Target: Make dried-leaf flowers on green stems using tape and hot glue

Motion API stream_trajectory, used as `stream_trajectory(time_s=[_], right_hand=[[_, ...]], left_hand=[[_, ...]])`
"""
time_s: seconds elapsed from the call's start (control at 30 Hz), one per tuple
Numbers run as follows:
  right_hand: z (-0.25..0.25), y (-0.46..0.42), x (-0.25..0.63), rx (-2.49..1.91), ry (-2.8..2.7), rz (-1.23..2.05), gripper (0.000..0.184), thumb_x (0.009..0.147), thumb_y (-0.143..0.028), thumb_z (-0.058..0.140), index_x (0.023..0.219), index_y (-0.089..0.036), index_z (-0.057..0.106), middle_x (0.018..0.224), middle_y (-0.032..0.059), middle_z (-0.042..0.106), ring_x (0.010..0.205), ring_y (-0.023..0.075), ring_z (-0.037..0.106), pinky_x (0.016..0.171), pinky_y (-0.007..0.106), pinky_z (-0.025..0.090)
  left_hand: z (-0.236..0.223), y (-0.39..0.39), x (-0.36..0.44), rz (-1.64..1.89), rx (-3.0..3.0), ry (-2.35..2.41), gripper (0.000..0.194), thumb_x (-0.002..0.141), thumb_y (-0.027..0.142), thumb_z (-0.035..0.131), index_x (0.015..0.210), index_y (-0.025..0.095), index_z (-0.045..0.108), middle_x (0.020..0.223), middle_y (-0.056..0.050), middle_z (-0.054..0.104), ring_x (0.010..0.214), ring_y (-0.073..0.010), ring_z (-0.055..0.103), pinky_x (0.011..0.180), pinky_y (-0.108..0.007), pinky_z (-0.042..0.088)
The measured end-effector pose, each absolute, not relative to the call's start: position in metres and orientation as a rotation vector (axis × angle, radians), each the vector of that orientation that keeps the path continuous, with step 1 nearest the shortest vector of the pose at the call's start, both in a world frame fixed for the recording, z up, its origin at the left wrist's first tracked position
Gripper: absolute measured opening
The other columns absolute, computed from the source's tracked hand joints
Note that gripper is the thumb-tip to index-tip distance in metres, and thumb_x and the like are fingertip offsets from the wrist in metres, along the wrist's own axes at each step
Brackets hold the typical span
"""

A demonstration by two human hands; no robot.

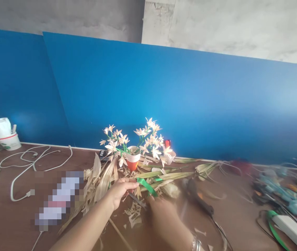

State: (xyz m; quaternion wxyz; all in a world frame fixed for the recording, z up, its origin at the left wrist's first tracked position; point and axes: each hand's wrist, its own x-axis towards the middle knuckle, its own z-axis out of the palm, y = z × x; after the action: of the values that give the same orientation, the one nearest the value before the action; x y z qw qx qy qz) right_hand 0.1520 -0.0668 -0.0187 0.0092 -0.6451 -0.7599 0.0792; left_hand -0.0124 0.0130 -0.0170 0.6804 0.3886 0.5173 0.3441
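Pinched between the fingertips of my left hand (pixel 122 191) is one end of a shiny green ribbon (pixel 148 187). The strip slants down to the right toward my right hand (pixel 162 212), which is smeared by motion. Its fingers are close to the ribbon's lower end, but their grip cannot be made out. What looks like a pair of scissors (pixel 137 201) lies below my left fingers, partly hidden. Just beyond my hands stands an orange and white cup (pixel 132 163) with pale flowers (pixel 152 139) on green stems. Dried husks (pixel 103 181) spread around the cup.
A dark glue gun (pixel 198 198) with a cord lies to the right. Cut scraps (pixel 134 216) litter the brown table. White cables (pixel 17 177), a blurred-out object (pixel 59 200) and a white cup (pixel 9 141) are leftward. A power strip (pixel 295 230) sits at right; a blue panel (pixel 164 94) stands behind.
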Motion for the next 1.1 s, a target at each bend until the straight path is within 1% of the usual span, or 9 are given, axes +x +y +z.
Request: stream_trajectory(time_s=[0.07, 0.2, 0.4, 0.5, 0.6, 0.73, 0.87, 1.0, 1.1], right_hand=[[-0.016, -0.068, 0.156, -1.984, -2.383, 0.22, 0.024, 0.074, -0.015, 0.051, 0.095, -0.018, 0.062, 0.083, 0.011, 0.069, 0.07, 0.0249, 0.065, 0.054, 0.028, 0.031], [-0.017, -0.071, 0.172, -1.892, -2.331, 0.286, 0.022, 0.07, -0.011, 0.05, 0.087, -0.018, 0.063, 0.078, 0.0081, 0.069, 0.067, 0.0215, 0.062, 0.055, 0.027, 0.032], [-0.021, -0.074, 0.191, -1.612, -2.105, 0.748, 0.026, 0.062, -0.009, 0.052, 0.08, -0.021, 0.066, 0.07, 0.0006, 0.067, 0.061, 0.0143, 0.055, 0.055, 0.023, 0.035], [-0.024, -0.076, 0.192, -1.504, -1.953, 0.992, 0.032, 0.06, -0.009, 0.054, 0.086, -0.021, 0.068, 0.068, -0.0003, 0.065, 0.062, 0.0143, 0.055, 0.059, 0.024, 0.038], [-0.024, -0.077, 0.192, -1.416, -1.816, 1.222, 0.038, 0.059, -0.009, 0.056, 0.094, -0.019, 0.067, 0.072, 0.0002, 0.065, 0.067, 0.0152, 0.056, 0.062, 0.024, 0.041], [-0.025, -0.076, 0.188, -1.357, -1.704, 1.42, 0.036, 0.06, -0.013, 0.062, 0.095, -0.019, 0.064, 0.07, -0.0011, 0.063, 0.066, 0.0144, 0.056, 0.059, 0.023, 0.042], [-0.03, -0.074, 0.185, -1.366, -1.708, 1.4, 0.031, 0.059, -0.013, 0.064, 0.09, -0.019, 0.064, 0.072, -0.0007, 0.063, 0.068, 0.0146, 0.056, 0.061, 0.024, 0.044], [-0.031, -0.073, 0.189, -1.424, -1.775, 1.29, 0.037, 0.058, -0.009, 0.06, 0.093, -0.019, 0.065, 0.08, 0.0015, 0.064, 0.076, 0.0165, 0.057, 0.07, 0.026, 0.044], [-0.03, -0.072, 0.187, -1.42, -1.816, 1.282, 0.034, 0.059, -0.01, 0.059, 0.092, -0.018, 0.064, 0.082, 0.0021, 0.064, 0.077, 0.0168, 0.057, 0.069, 0.025, 0.044]], left_hand=[[-0.012, 0.012, -0.014, 0.763, 0.87, 1.151, 0.022, 0.049, 0.022, 0.079, 0.067, 0.015, 0.069, 0.057, 0.003, 0.06, 0.055, -0.0085, 0.048, 0.054, -0.02, 0.03], [-0.007, 0.008, -0.02, 0.76, 0.84, 1.095, 0.026, 0.049, 0.022, 0.081, 0.07, 0.013, 0.069, 0.059, 0.002, 0.061, 0.052, -0.0065, 0.048, 0.045, -0.018, 0.027], [-0.015, -0.001, -0.028, 0.768, 0.679, 1.061, 0.028, 0.053, 0.02, 0.081, 0.075, 0.014, 0.066, 0.064, 0.001, 0.066, 0.05, -0.0051, 0.053, 0.04, -0.014, 0.027], [-0.02, -0.005, -0.032, 0.786, 0.611, 1.035, 0.025, 0.056, 0.018, 0.081, 0.075, 0.014, 0.066, 0.06, 0.002, 0.064, 0.05, -0.0053, 0.056, 0.038, -0.012, 0.029], [-0.022, -0.009, -0.035, 0.829, 0.551, 1.036, 0.021, 0.058, 0.015, 0.08, 0.073, 0.014, 0.065, 0.059, 0.002, 0.062, 0.051, -0.0061, 0.058, 0.039, -0.012, 0.034], [-0.024, -0.013, -0.038, 0.864, 0.515, 1.055, 0.014, 0.064, 0.01, 0.075, 0.071, 0.013, 0.064, 0.058, 0.002, 0.061, 0.05, -0.0069, 0.059, 0.039, -0.012, 0.04], [-0.022, -0.016, -0.038, 0.882, 0.5, 1.086, 0.01, 0.068, 0.007, 0.071, 0.071, 0.013, 0.063, 0.059, 0.001, 0.063, 0.051, -0.008, 0.061, 0.04, -0.013, 0.044], [-0.019, -0.017, -0.039, 0.889, 0.506, 1.092, 0.009, 0.069, 0.008, 0.07, 0.074, 0.012, 0.064, 0.059, 0.0, 0.063, 0.052, -0.0086, 0.062, 0.041, -0.013, 0.046], [-0.019, -0.017, -0.038, 0.887, 0.519, 1.115, 0.01, 0.068, 0.008, 0.071, 0.075, 0.012, 0.064, 0.06, 0.0, 0.064, 0.052, -0.0086, 0.062, 0.042, -0.014, 0.046]])
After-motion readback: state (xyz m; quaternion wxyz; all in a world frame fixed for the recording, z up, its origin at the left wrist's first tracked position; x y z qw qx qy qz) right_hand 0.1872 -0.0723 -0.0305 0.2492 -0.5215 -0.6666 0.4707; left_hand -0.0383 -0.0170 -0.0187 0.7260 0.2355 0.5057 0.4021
